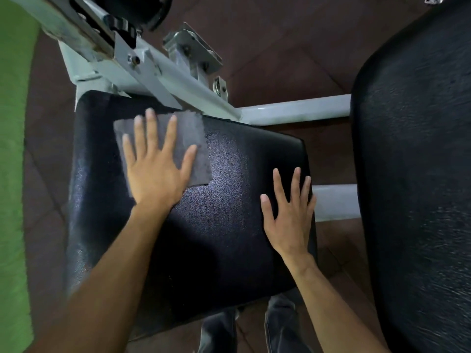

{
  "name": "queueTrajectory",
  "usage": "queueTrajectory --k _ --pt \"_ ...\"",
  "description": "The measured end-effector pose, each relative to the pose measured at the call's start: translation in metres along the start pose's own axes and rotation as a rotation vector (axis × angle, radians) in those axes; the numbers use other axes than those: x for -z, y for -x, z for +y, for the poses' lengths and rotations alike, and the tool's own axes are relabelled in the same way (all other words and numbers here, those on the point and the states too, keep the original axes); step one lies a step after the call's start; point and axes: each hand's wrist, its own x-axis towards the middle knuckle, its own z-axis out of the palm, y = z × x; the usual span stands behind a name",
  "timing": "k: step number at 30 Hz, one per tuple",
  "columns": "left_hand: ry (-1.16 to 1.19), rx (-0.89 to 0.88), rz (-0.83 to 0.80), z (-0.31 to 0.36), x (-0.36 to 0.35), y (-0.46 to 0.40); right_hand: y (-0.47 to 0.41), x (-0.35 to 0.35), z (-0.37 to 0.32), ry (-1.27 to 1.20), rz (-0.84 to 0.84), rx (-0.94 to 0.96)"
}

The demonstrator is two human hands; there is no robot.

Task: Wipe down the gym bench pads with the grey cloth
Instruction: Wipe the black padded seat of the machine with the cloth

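Observation:
A black textured bench pad [224, 220] fills the middle of the view. The grey cloth [190, 138] lies flat on its far left part. My left hand [155, 166] presses flat on the cloth with fingers spread, covering its near half. My right hand [290, 217] rests flat on the pad's right edge, fingers apart, holding nothing. A second, larger black pad [418, 174] stands to the right, apart from the first.
White steel frame tubes [293, 109] join the two pads, with bolted brackets [193, 50] at the back. The floor is brown tile [280, 47], with a green mat [12, 149] along the left. My jeans-clad legs [277, 327] show below the pad.

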Motion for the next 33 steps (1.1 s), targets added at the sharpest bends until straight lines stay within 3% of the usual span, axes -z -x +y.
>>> queueTrajectory --k 3,6,8,12,17,24,28,33 --pt "0.004 0.119 0.018 0.007 -0.008 0.071 -0.007 0.0 -0.014 0.013 0.008 -0.012" --pt "-0.005 0.089 -0.055 0.039 -0.019 0.125 -0.016 0.0 -0.027 0.015 0.013 -0.022" --pt "0.027 0.027 -0.084 0.054 -0.021 0.114 -0.016 -0.001 -0.027 0.024 0.006 -0.014" --pt "-0.002 -0.13 -0.043 0.039 -0.01 0.005 -0.016 -0.002 -0.024 0.029 0.002 -0.008" --pt "0.02 0.064 -0.004 -0.018 0.008 -0.039 -0.015 0.0 -0.024 0.004 0.015 0.003" --pt "0.015 0.241 0.037 -0.025 0.0 0.104 -0.014 0.0 -0.025 0.018 0.001 -0.015" --pt "0.023 0.23 -0.025 0.01 -0.014 0.147 -0.014 -0.001 -0.026 0.029 0.01 -0.019" --pt "-0.006 -0.008 -0.028 0.023 -0.011 0.067 -0.013 -0.002 -0.024 0.034 0.003 -0.008"
